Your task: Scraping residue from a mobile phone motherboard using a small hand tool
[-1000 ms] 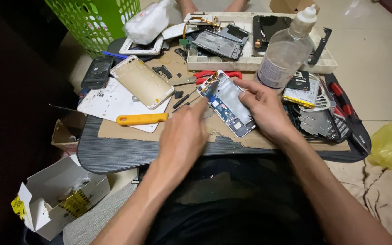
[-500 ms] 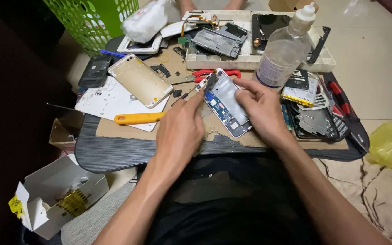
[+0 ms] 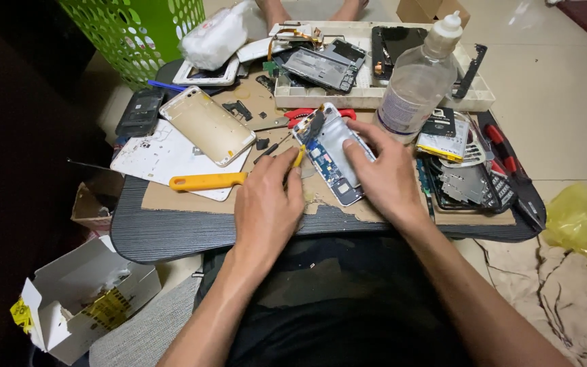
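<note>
**Opened phone under two hands on a cluttered lap table**

Lower centre of frame: left hand (image 3: pixel 266 200) curled narrow around a small yellow-tipped tool (image 3: pixel 298 157), tip touching the left edge of the opened phone (image 3: pixel 331 155). Just right of centre: right hand (image 3: pixel 383 173) laid flat over the phone's lower right half, fingers pressing on its inner plate, nothing gripped. Phone lying face-open and tilted on a brown cardboard sheet (image 3: pixel 171 198) covering the dark table (image 3: pixel 171 234).

Left of the hands: yellow-handled tool (image 3: pixel 206 181) resting on a white panel (image 3: pixel 154 156); beyond it, a gold back cover (image 3: pixel 206 125), and a dark phone body (image 3: pixel 140 112) at the table's left edge.

Right of the hands: grey metal frames (image 3: pixel 467 183) and red-handled screwdrivers (image 3: pixel 501 146) near the right edge.

Behind the phone: red-handled pliers (image 3: pixel 300 114), partly hidden. Upper centre: shallow white tray (image 3: pixel 368 100) with phone parts; clear plastic bottle (image 3: pixel 419 81) standing upright at its front right.

Upper left: green perforated basket (image 3: pixel 137 30). Lower left, on the floor: open white box (image 3: pixel 69 299). Far right: yellow bag (image 3: pixel 582 217).
</note>
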